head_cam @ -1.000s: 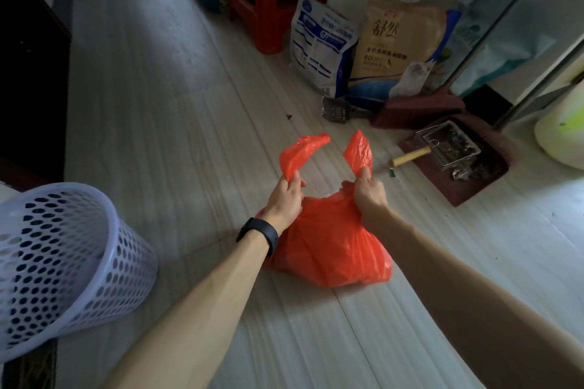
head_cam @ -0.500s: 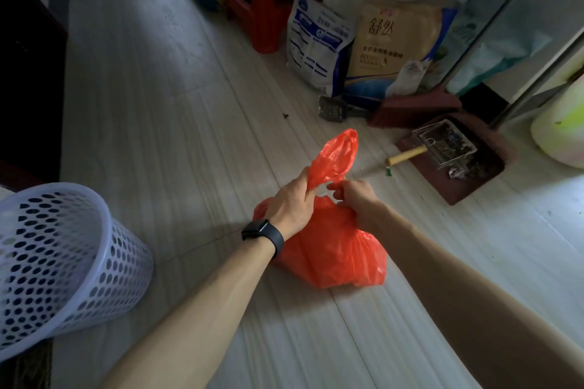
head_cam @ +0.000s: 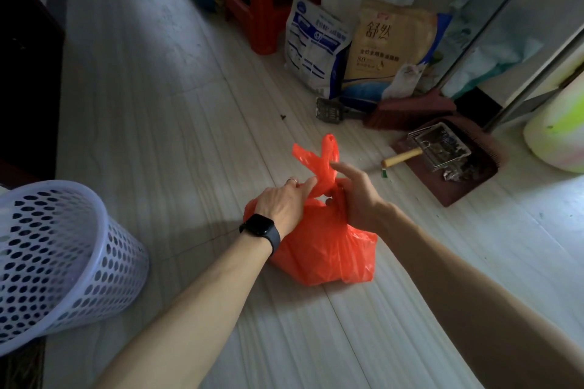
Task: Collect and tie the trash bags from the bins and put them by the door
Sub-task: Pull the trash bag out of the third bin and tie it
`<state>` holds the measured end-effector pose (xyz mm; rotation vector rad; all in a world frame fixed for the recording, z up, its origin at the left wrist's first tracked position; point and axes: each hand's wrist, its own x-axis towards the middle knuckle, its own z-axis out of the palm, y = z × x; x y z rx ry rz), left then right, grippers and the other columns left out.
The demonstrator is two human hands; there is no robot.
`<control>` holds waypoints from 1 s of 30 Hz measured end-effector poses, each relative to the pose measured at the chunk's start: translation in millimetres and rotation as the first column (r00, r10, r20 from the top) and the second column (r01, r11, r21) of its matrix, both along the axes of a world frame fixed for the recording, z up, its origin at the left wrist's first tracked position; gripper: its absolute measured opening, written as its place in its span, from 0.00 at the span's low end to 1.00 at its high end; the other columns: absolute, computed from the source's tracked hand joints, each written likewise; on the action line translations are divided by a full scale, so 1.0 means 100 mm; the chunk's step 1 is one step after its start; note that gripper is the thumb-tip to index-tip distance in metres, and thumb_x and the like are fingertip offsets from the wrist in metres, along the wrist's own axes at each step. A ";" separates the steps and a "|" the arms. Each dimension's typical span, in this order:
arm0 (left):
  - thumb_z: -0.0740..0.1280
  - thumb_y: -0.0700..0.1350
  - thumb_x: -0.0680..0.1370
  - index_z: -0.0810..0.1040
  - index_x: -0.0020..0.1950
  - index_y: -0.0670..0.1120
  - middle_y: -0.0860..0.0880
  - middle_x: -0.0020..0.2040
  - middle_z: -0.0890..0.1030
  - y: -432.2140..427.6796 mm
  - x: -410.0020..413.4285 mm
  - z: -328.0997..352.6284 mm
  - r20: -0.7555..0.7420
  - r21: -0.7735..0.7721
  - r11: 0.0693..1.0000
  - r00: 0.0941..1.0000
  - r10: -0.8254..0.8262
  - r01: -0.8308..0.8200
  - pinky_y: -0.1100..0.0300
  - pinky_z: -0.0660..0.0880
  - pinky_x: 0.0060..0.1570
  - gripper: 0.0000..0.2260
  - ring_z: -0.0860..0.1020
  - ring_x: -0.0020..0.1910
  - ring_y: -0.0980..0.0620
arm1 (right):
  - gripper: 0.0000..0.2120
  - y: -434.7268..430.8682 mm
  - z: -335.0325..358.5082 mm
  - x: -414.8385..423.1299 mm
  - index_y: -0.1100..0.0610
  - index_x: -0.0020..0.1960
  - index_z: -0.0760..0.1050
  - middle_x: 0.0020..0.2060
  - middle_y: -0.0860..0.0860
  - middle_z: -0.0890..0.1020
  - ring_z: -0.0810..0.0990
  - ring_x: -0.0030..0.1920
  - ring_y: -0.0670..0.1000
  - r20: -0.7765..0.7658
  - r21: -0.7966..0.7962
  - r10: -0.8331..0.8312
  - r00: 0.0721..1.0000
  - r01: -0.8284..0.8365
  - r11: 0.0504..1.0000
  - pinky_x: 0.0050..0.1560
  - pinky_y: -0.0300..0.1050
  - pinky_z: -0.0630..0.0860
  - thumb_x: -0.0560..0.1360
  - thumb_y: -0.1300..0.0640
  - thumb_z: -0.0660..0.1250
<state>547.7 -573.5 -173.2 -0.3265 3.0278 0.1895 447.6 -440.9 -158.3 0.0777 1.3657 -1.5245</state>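
A full orange trash bag sits on the pale wooden floor in the middle of the view. Its two handle loops cross above the bag's neck. My left hand, with a dark watch on the wrist, pinches one loop at the crossing from the left. My right hand grips the bag's neck from the right, thumb and lower fingers curled around it, index finger stretched out. The lilac perforated bin leans at the lower left with no bag in it.
A red stool and two pet-food bags stand at the back. A broom head, a dustpan with a wire scoop, and a pale green container lie to the right. Dark furniture lines the left.
The two handles, held apart a second ago, were brought together and now cross each other. Both hands have moved down to the bag's neck.
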 end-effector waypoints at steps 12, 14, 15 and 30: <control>0.69 0.52 0.73 0.80 0.52 0.52 0.51 0.48 0.84 -0.04 -0.05 0.05 0.169 0.686 0.682 0.967 0.189 -0.253 0.56 0.75 0.47 0.09 0.82 0.49 0.48 | 0.17 -0.02 -0.07 -0.03 0.54 0.40 0.77 0.26 0.50 0.72 0.67 0.24 0.47 -0.020 0.246 -0.303 0.953 0.298 0.922 0.29 0.41 0.66 0.77 0.40 0.66; 0.71 0.46 0.73 0.83 0.44 0.45 0.47 0.39 0.84 -0.14 -0.05 0.05 0.334 0.875 0.278 0.911 0.243 -0.395 0.53 0.77 0.49 0.05 0.82 0.40 0.49 | 0.18 0.05 -0.04 -0.05 0.52 0.36 0.75 0.28 0.50 0.70 0.68 0.26 0.47 0.060 0.127 -0.207 0.976 0.198 0.972 0.31 0.41 0.66 0.77 0.40 0.67; 0.69 0.42 0.75 0.83 0.42 0.42 0.45 0.35 0.83 -0.19 -0.03 0.06 0.413 0.896 0.073 0.882 0.227 -0.439 0.53 0.77 0.46 0.05 0.80 0.34 0.48 | 0.16 0.09 -0.01 -0.04 0.52 0.36 0.76 0.29 0.50 0.71 0.68 0.27 0.46 0.065 0.063 -0.128 0.990 0.124 0.990 0.33 0.40 0.66 0.76 0.42 0.68; 0.63 0.50 0.75 0.77 0.40 0.42 0.49 0.29 0.71 -0.41 0.08 0.12 0.587 0.771 -0.338 0.808 0.053 -0.539 0.60 0.69 0.34 0.12 0.70 0.29 0.51 | 0.10 0.04 0.06 0.03 0.46 0.40 0.78 0.36 0.44 0.82 0.82 0.40 0.48 -0.791 0.535 0.458 0.405 0.096 0.840 0.43 0.44 0.78 0.67 0.60 0.74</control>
